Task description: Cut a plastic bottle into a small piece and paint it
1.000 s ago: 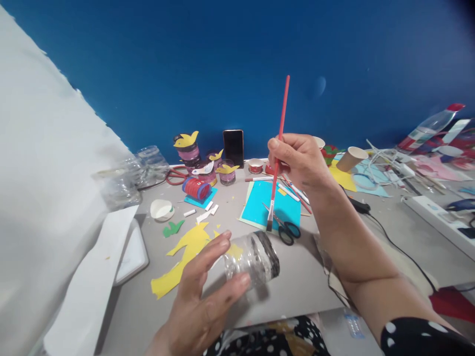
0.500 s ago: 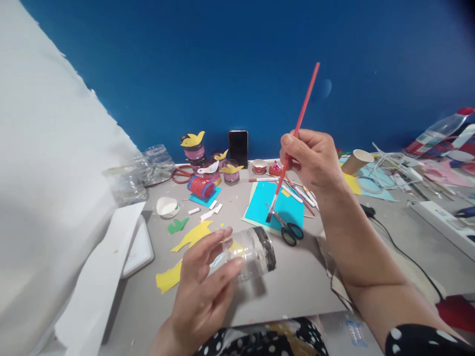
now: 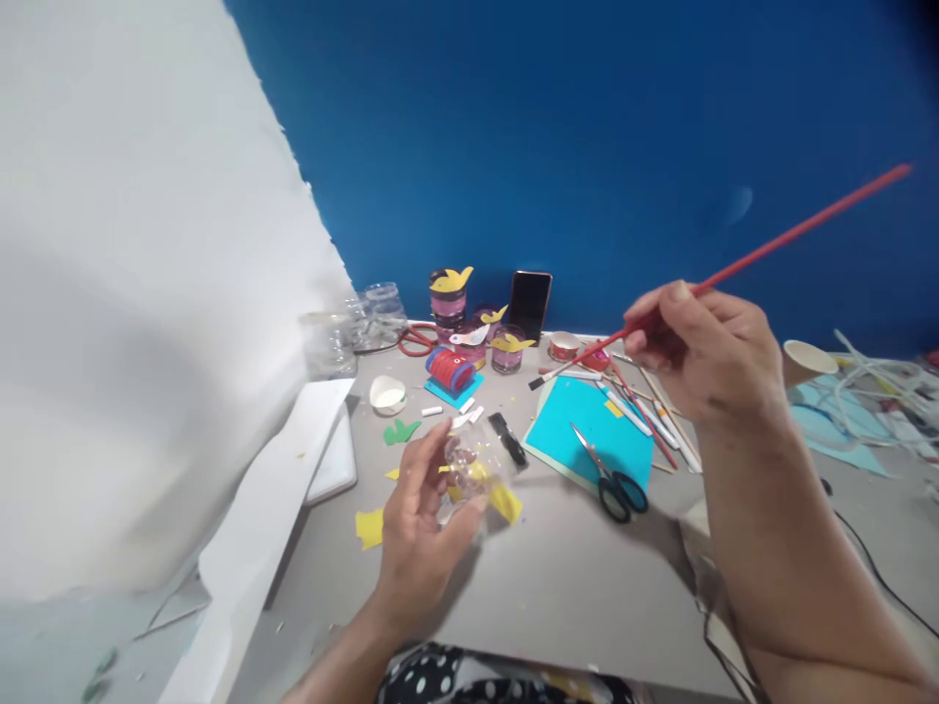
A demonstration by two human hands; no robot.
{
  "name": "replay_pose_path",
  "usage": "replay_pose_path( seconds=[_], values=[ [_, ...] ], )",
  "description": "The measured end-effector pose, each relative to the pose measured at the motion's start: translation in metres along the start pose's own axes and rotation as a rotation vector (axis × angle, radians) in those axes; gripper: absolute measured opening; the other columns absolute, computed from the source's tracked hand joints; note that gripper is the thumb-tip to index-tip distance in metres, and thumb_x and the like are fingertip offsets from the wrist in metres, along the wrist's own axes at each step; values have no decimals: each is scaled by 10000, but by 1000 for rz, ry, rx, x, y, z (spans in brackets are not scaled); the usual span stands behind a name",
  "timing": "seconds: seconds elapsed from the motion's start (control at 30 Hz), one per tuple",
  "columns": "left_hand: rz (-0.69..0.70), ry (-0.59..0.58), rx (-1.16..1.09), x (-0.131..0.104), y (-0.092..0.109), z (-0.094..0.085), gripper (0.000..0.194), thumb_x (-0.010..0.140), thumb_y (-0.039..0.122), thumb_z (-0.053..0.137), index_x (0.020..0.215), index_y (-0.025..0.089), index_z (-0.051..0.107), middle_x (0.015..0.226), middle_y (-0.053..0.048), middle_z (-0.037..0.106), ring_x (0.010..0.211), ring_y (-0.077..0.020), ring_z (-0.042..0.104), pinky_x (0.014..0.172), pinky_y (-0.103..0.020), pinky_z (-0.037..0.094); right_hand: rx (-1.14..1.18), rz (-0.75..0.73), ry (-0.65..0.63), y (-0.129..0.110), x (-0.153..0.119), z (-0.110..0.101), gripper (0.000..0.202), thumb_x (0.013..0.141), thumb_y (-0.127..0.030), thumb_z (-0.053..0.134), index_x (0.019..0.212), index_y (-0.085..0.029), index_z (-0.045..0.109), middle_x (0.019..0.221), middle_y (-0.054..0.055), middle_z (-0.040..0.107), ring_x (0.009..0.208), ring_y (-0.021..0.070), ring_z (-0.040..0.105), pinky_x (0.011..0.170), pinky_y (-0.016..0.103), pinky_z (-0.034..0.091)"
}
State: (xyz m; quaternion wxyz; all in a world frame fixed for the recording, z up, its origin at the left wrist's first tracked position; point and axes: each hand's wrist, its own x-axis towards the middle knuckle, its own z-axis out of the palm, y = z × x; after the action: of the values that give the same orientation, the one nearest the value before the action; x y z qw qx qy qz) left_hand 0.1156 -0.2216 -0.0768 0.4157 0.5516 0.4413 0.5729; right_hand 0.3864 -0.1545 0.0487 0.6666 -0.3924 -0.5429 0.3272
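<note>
My left hand (image 3: 432, 513) is closed round a clear plastic cup (image 3: 480, 460), tilted above the table, with a black painted band (image 3: 508, 440) at its right end. Yellow paper shows through and behind the cup. In my right hand (image 3: 715, 347) is a long red paintbrush (image 3: 799, 227), pinched around the middle of its handle. Its dark bristle tip points down and left, up and to the right of the cup, apart from it. Black-handled scissors (image 3: 612, 484) lie partly on blue paper (image 3: 579, 420) below my right hand.
Purple-and-black jars with yellow paper birds (image 3: 449, 293) stand by the wall beside a phone (image 3: 529, 305). A red-and-blue wrapped roll (image 3: 449, 369), green paper (image 3: 401, 431) and markers (image 3: 623, 409) lie about. Clear plastic containers (image 3: 330, 342) and a long white paper strip (image 3: 271, 518) are at left.
The view has turned right to left, so the table appears shifted rightward. My right hand has tipped the paintbrush from steep to slanting and its bristles have moved away from near the cup.
</note>
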Motion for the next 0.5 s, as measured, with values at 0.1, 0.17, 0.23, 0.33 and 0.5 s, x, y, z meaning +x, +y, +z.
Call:
replay_pose_path(
  seconds=[0.1, 0.17, 0.23, 0.33, 0.5],
  values=[
    [-33, 63, -21, 5, 5, 1, 507, 834, 266, 780, 1309, 242, 603, 1246, -97, 661, 1089, -224, 713, 916, -352, 628, -120, -73, 13, -6, -8, 8, 274, 888, -441, 804, 745, -211, 765, 610, 23, 674, 522, 114, 576, 465, 257, 400],
    [-47, 113, -15, 9, 7, 0, 514, 812, 274, 800, 1272, 235, 572, 1145, -70, 670, 987, -198, 717, 860, -338, 627, -203, -102, 40, -12, -10, 13, 219, 907, -424, 788, 808, -229, 768, 625, 8, 674, 545, 116, 591, 477, 246, 420],
    [-35, 129, 22, 12, 8, -2, 527, 803, 286, 807, 1259, 231, 549, 1104, -58, 661, 944, -189, 709, 843, -342, 619, -279, -120, 18, -18, -11, 18, 184, 911, -427, 781, 884, -244, 786, 662, 11, 693, 560, 128, 617, 472, 245, 448],
    [56, 152, 123, 15, 4, -4, 583, 789, 310, 819, 1291, 233, 533, 1167, -73, 638, 977, -196, 691, 878, -366, 600, -425, -173, -64, -25, -20, 19, 187, 927, -434, 756, 909, -253, 799, 719, 33, 729, 598, 156, 658, 484, 263, 493],
    [186, 195, 253, 14, -5, -1, 646, 790, 320, 817, 1349, 241, 504, 1161, -67, 612, 966, -196, 658, 871, -377, 579, -515, -270, -63, -19, -62, 10, 81, 951, -328, 719, 936, -282, 785, 820, 31, 779, 680, 180, 702, 544, 279, 540]
  ],
)
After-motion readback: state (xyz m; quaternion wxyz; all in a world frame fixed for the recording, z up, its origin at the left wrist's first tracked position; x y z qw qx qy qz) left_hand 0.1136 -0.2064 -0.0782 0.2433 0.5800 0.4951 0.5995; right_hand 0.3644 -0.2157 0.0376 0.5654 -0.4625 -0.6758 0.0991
